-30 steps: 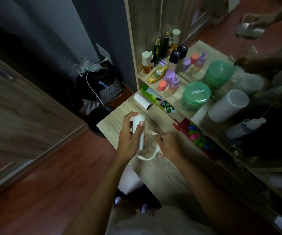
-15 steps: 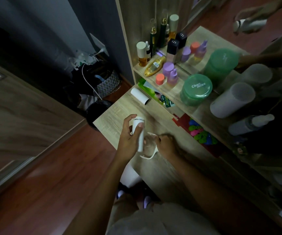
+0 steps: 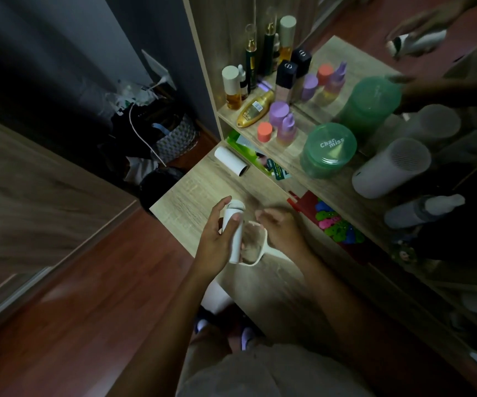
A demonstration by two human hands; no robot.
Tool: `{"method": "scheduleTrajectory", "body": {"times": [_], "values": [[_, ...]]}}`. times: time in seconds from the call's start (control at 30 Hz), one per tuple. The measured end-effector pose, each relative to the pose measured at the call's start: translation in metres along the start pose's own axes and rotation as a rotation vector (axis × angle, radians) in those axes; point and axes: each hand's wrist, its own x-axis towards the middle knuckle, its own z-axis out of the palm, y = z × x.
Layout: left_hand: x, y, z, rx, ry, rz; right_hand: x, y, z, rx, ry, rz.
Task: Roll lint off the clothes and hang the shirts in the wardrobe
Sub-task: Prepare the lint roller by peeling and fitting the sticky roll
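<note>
My left hand [image 3: 217,239] grips a white lint roller roll [image 3: 233,233], held upright over the wooden table [image 3: 185,202]. A thin white curved roller handle [image 3: 255,260] loops beside the roll's lower end. My right hand [image 3: 281,232] holds this handle just right of the roll, its fingers curled and blurred. A second white roll [image 3: 230,161] lies on the table at the far edge, under the shelf. No shirts are in view.
A shelf [image 3: 331,184] above the table carries several bottles, a green jar [image 3: 329,150] and a white cylinder [image 3: 390,170]. A mirror behind it reflects my hands. A basket [image 3: 174,138] and a dark bin [image 3: 159,187] stand on the floor at left, beside a wooden door [image 3: 30,202].
My right hand has shifted up and closer to the roll, drawing the handle against it. My left hand keeps its grip on the roll in about the same place.
</note>
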Motion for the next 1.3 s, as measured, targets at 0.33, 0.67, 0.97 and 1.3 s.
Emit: {"method": "scheduleTrajectory", "body": {"times": [0.33, 0.67, 0.97, 1.3], "values": [[0.009, -0.002, -0.003, 0.046, -0.047, -0.087, 0.016, -0.027, 0.008, 0.52, -0.333, 0.054], [0.02, 0.01, -0.02, -0.323, -0.026, -0.288, 0.065, -0.003, 0.031, -0.028, 0.13, -0.224], [0.021, 0.028, -0.031, -0.636, 0.088, -0.331, 0.107, 0.015, 0.037, -0.451, 0.215, -0.424], [0.019, 0.028, -0.032, -0.717, 0.182, -0.288, 0.068, -0.011, 0.028, -0.185, 0.195, -0.341]]}}
